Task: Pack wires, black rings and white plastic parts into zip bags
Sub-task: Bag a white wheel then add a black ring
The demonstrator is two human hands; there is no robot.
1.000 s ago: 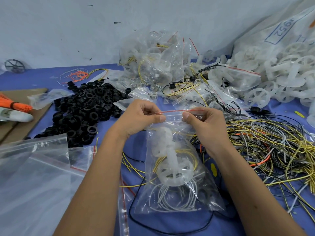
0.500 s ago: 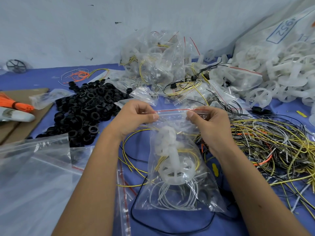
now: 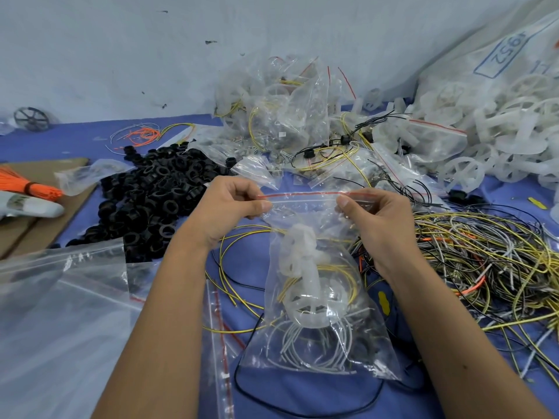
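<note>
Both hands have drawn apart along the bag's mouth since a second ago, so the red-lined zip strip (image 3: 305, 195) now runs taut between them. From the head camera, the left hand (image 3: 233, 207) pinches the strip's left end between thumb and curled fingers, and the right hand (image 3: 375, 219) pinches the right end the same way. The zip bag (image 3: 320, 297) hangs from that grip with its bottom resting on the blue table (image 3: 266, 400); inside it show a white plastic part (image 3: 305, 279), yellow wires and a coil of grey-white wires. Whether the seal is pressed closed cannot be told. Around it the table is crowded — a heap of black rings (image 3: 151, 195) lies to the left, just beyond the left wrist, and a loose tangle of wires (image 3: 490, 267) spreads to the right, touching the right forearm's side. Behind the hands sits a pile of filled bags (image 3: 278, 110), with white plastic wheels (image 3: 499, 122) heaped at far right. Empty clear bags (image 3: 54, 313) cover the near left corner — an orange bundle (image 3: 27, 186) lies on cardboard beyond them.
</note>
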